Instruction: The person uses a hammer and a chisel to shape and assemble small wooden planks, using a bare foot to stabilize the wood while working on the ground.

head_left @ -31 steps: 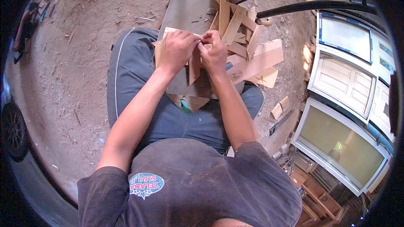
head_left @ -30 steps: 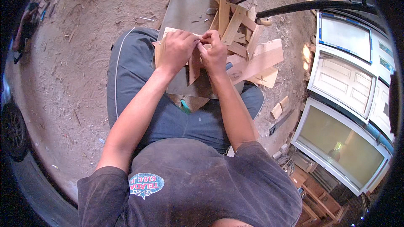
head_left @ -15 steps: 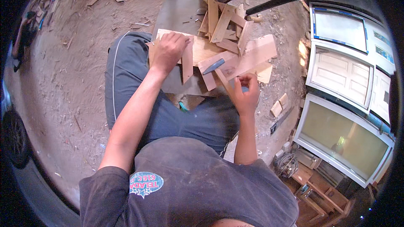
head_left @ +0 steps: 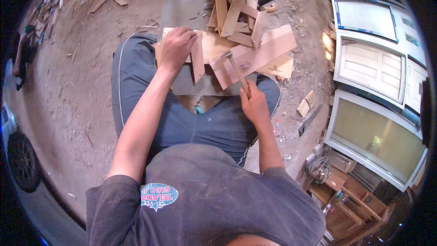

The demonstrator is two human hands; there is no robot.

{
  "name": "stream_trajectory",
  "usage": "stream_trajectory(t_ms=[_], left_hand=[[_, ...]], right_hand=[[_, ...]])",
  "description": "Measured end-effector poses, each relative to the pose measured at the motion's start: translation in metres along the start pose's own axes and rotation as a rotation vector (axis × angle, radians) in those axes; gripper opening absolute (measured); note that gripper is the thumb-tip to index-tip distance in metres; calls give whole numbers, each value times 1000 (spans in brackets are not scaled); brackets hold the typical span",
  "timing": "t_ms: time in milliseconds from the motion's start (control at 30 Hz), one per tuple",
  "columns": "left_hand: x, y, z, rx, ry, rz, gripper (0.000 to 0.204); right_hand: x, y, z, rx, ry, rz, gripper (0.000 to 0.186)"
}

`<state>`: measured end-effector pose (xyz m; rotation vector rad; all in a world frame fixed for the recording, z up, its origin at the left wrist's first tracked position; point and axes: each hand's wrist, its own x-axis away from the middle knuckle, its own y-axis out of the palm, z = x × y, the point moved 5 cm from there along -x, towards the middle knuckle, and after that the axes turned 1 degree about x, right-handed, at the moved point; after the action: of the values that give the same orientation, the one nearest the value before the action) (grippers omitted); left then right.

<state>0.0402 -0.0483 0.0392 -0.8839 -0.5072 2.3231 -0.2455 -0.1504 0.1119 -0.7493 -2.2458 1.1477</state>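
Observation:
My right hand [head_left: 255, 105] is closed round the wooden handle of a hammer [head_left: 238, 74]. The hammer's small head is over a wide pinkish board [head_left: 259, 54]. On the left, my left hand [head_left: 176, 49] rests on pieces of wood, its fingertips pressed together near the upper end of a narrow wooden strip [head_left: 197, 61]. Whatever is between those fingertips is hidden or too small to make out. The strip has a slanted lower end and lies across a pale board [head_left: 214, 45], part of which is under my left hand.
Several short wooden strips [head_left: 236, 16] are heaped at the far end of the grey work surface [head_left: 182, 7]. Two joined strips [head_left: 108, 2] lie on the dirt floor at far left. Wood blocks [head_left: 305, 105] lie on the right, near white framed panels [head_left: 371, 68]. A car wheel [head_left: 22, 161] shows at left.
My right hand has gone from a loose hold with raised fingers to a full grip on the hammer's handle, and the hammer has turned. My left hand stays on the wood.

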Motion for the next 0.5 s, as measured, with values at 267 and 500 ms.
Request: stream_trajectory(t_ms=[267, 500], left_hand=[[0, -2, -3, -20, -59, -16, 8], [1, -1, -3, -27, -89, -17, 8]], right_hand=[[-52, 3, -56, -59, -114, -112, 22], [-69, 20, -72, -25, -107, -108, 23]])
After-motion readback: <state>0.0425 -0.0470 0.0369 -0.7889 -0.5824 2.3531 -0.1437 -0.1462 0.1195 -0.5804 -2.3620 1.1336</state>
